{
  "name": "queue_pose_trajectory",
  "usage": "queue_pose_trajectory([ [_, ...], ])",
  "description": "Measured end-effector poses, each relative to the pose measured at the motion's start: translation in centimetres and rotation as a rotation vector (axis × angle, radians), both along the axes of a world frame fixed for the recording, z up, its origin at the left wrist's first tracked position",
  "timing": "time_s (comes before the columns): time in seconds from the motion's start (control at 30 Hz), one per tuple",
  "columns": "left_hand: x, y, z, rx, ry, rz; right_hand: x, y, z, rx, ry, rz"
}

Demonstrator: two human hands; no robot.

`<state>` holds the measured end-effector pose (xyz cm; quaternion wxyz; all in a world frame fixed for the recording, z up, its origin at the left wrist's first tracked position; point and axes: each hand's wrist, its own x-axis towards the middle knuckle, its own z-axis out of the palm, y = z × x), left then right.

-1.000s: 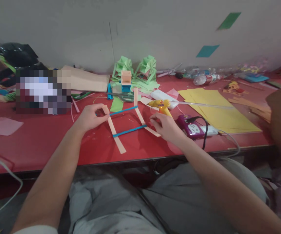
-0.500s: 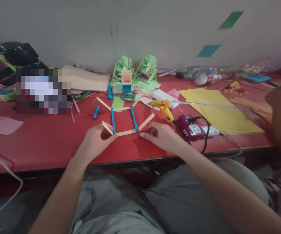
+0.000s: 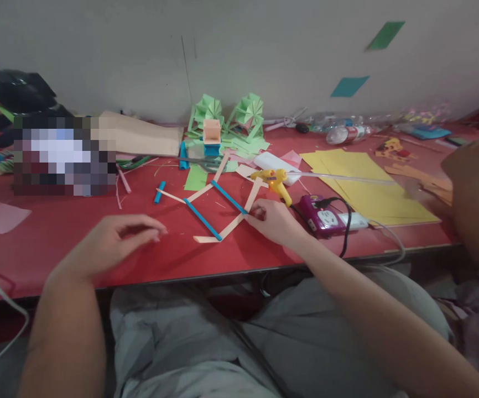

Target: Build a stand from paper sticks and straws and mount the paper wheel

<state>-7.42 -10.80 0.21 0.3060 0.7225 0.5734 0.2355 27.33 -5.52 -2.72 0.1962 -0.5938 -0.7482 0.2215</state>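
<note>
Holding one corner of a flat frame of pale wooden sticks and blue paper strips [image 3: 218, 207], the right hand [image 3: 273, 222] has its grip pinched shut on the frame's near right stick, where a blue strip meets it. The frame lies on the red counter [image 3: 57, 232], and everything else is placed from it. Nearer and to its left, the left hand [image 3: 113, 243] hovers just above the counter, fingers loosely curled, grip empty and clear of the frame. Just right of the frame lies a yellow hot-glue gun [image 3: 275, 181], with a purple power strip [image 3: 324, 216] beside it and yellow paper sheets [image 3: 364, 185] further right. Beyond the frame stand green folded paper fans [image 3: 227, 119]. By the look of it, the step in hand is positioning the frame; a next move would call for steadying its free side.
</note>
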Motion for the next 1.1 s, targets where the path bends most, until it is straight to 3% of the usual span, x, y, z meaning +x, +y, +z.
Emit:
queue_pose_trajectory([
  [0.07, -1.0, 1.6, 0.8, 0.085, -0.018, 0.137, -0.2, 0.2, -0.2, 0.001, -0.008, -0.013],
  [0.13, -1.0, 3.5, 1.5, 0.137, -0.055, 0.188, -0.2, 0.4, -0.4, 0.013, -0.016, 0.0],
  [0.27, 1.1, 7.7, 2.3, 0.138, -0.142, 0.092, 0.1, 1.2, -0.6, 0.036, 0.025, 0.082],
  [0.4, 2.8, 11.7, 2.2, 0.018, -0.16, -0.003, 0.5, 1.6, -0.3, 0.025, 0.058, 0.142],
  [0.5, 3.0, 13.5, 1.7, -0.094, -0.295, -0.111, 0.6, 1.6, 0.0, 0.025, 0.056, 0.15],
  [0.63, 2.8, 14.0, 0.5, -0.108, -0.401, -0.072, 0.6, 1.5, 0.3, 0.045, 0.004, 0.171],
  [0.77, 3.4, 13.6, -0.9, -0.069, -0.366, -0.007, 0.6, 1.3, 0.3, 0.046, -0.014, 0.195],
  [0.97, 4.2, 13.7, -2.2, -0.038, -0.168, -0.205, 0.8, 1.4, 0.0, 0.078, -0.029, 0.222],
  [1.1, 4.4, 13.8, -2.5, 0.033, -0.05, -0.215, 1.0, 1.7, 0.1, 0.123, -0.025, 0.245],
])
